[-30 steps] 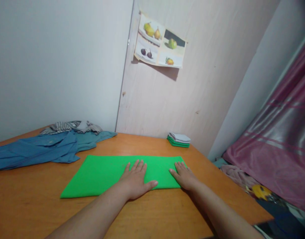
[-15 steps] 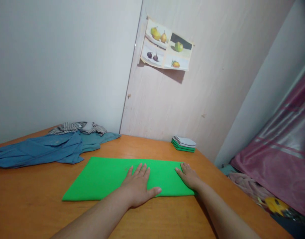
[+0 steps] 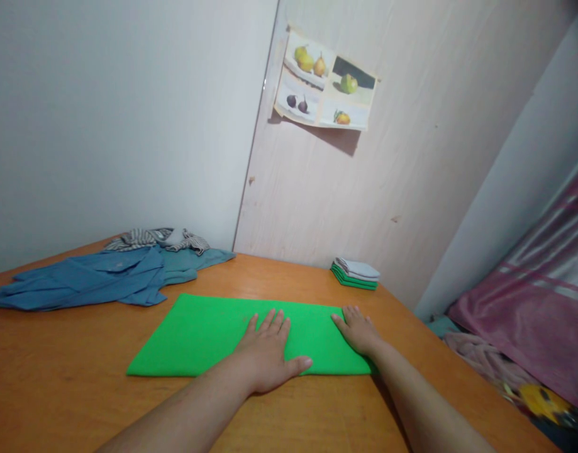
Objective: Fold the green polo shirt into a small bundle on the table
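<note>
A bright green cloth (image 3: 199, 333) lies folded flat in a long rectangle on the wooden table (image 3: 57, 384). My left hand (image 3: 268, 351) rests palm down on the cloth's near middle, fingers stretched out and slightly spread. My right hand (image 3: 357, 329) lies flat on the cloth's right end, fingers extended over its edge. Neither hand holds anything.
A blue garment (image 3: 104, 280) lies spread at the table's far left, with a striped cloth (image 3: 156, 238) behind it by the wall. A small stack of folded cloths (image 3: 355, 274) sits at the far right corner. Right of the table is a bed with purple fabric (image 3: 529, 296).
The view has shifted a little to the left. My right hand has slid to the cloth's right end; my left hand stays pressed on the cloth.
</note>
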Tool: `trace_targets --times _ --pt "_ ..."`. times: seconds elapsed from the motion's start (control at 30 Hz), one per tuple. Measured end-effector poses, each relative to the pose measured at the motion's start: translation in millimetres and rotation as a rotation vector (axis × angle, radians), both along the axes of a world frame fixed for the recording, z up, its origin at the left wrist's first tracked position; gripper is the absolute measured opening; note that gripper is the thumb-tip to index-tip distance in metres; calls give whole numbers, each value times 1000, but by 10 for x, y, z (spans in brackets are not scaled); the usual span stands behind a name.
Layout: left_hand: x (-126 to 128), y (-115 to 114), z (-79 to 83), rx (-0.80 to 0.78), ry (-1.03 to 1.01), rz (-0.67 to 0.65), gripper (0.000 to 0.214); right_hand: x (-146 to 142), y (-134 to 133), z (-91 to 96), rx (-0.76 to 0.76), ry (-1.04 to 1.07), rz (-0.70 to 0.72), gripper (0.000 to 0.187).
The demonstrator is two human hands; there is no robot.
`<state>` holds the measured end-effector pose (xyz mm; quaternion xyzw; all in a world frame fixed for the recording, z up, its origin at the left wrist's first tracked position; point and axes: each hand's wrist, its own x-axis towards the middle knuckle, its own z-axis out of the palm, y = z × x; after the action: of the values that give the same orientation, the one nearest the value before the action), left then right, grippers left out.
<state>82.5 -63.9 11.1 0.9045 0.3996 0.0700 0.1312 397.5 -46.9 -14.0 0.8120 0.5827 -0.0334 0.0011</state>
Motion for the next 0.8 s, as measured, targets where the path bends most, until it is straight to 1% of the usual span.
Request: trace_targets --times 0.13,0.27,0.37,0.47,0.53,0.6,0.7,0.8 --pt "-3 -17 27 -5 -11 6 105 14 -12 -35 0 -6 -1 90" --pt "5 -10 3 -6 -24 7 104 -33 18 48 -17 -40 -13 88" --pt "14 3 -30 -1 -33 8 105 -204 76 138 12 -34 24 85" --pt "16 10 -50 -2 -31 9 106 -461 130 178 34 15 121 82" --pt "14 10 -54 -1 -29 9 106 -621 146 155 26 44 185 84" --pt "14 7 -55 4 -25 11 105 -729 147 103 4 53 216 87" --pt "16 1 -47 10 -16 11 104 -779 136 24 -2 42 206 88" --pt "18 -6 -32 2 -10 14 104 -765 128 6 -2 41 204 88"
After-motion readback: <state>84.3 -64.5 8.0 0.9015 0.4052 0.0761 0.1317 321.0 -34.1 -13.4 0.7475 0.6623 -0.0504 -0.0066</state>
